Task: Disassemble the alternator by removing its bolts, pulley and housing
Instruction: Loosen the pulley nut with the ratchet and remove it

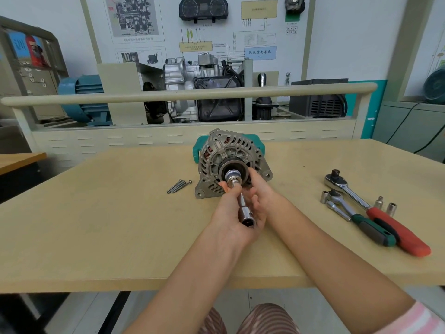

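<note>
- Fingers (234, 189) of the left hand (231, 213) pinch a chrome socket extension (243, 206) on the alternator (231, 160) shaft.
- Right hand (258, 186) grips the black pulley (243, 169).
- Grey finned alternator stands mid-table (96, 225), toward the far edge, removed bolts (178, 186) beside it.

Alternator (231, 162) upright mid-table (96, 225), pulley (234, 171) facing near. Left hand (231, 213) grips a socket extension (243, 208) set on the pulley; right hand (258, 186) holds the pulley rim. Loose bolts (178, 186) lie left, ratchets (366, 210) right.
</note>
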Available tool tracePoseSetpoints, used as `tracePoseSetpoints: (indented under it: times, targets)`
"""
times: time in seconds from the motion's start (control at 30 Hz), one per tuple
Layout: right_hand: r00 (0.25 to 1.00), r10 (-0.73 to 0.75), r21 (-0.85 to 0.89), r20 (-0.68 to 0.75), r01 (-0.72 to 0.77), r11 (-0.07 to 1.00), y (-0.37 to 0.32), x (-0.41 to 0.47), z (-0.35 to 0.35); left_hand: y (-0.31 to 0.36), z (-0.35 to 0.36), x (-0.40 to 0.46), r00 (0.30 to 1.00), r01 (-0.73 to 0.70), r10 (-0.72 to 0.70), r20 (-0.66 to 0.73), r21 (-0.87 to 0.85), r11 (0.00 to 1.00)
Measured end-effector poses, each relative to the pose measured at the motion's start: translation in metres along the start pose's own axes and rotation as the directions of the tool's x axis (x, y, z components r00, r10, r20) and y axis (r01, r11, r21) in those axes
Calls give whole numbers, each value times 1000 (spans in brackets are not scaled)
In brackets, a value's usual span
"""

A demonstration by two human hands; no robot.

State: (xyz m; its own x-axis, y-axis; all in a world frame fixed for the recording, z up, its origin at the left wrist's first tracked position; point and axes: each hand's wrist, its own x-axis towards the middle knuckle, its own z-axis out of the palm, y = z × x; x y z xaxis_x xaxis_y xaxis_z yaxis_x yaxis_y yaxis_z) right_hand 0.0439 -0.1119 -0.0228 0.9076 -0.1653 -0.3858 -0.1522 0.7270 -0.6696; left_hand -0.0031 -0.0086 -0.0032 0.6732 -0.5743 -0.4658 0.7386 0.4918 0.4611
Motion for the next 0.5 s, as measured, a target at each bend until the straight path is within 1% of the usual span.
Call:
tracePoseSetpoints:
  times: [0.13, 0.23, 0.33, 0.43, 0.5]
  targets:
    - [999, 25, -70, 43, -22, 997, -7, -6, -3, 2, -1, 2, 997, 52, -52, 54, -14, 999]
    - [997, 31, -51, 66, -28, 998, -5, -3, -3, 2, 0, 5, 996, 54, -52, 66, -28, 998]
    - [999, -20, -23, 25, 20, 1000, 0, 8, -3, -1, 3, 5, 999, -6, 5, 45, 10, 1000]
    - [999, 1, 50, 53, -4, 999, 1, 12, -3, -5, 4, 8, 995, -95, 96, -1, 104, 990]
    - [998, 21, 57, 67, -25, 998, 1, 12, -5, -5, 3, 9, 992, -118, 123, -30, 132, 984]
